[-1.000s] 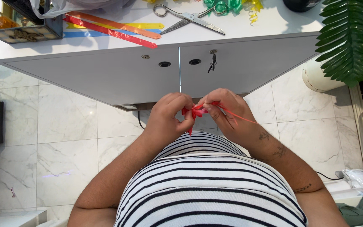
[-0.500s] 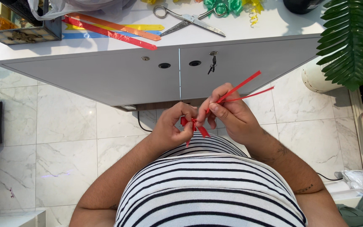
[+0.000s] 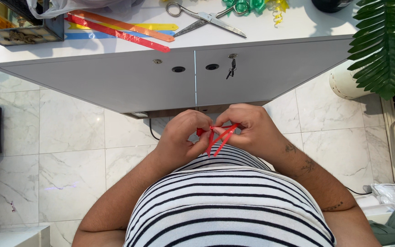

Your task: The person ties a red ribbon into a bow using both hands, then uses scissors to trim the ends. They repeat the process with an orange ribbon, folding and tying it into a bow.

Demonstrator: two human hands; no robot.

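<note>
Both hands are close together in front of my striped shirt, below the edge of a white cabinet [image 3: 115,87]. My left hand [image 3: 184,137] and my right hand [image 3: 248,130] each pinch a thin red ribbon [image 3: 218,137]. The ribbon is folded into crossing strands between the fingertips, with short ends pointing down toward my body. Part of the ribbon is hidden inside the fingers.
On the white cabinet top lie scissors [image 3: 206,20], red, orange, yellow and blue ribbon strips [image 3: 124,29], curled green and yellow ribbon [image 3: 252,5] and a box [image 3: 19,27]. A key hangs in the cabinet door [image 3: 231,69]. A green plant [image 3: 385,41] stands at right on the marble floor.
The long red ribbon ends that stuck out up and to the right half a second ago are now folded in between my fingers. Both hands stay close together.
</note>
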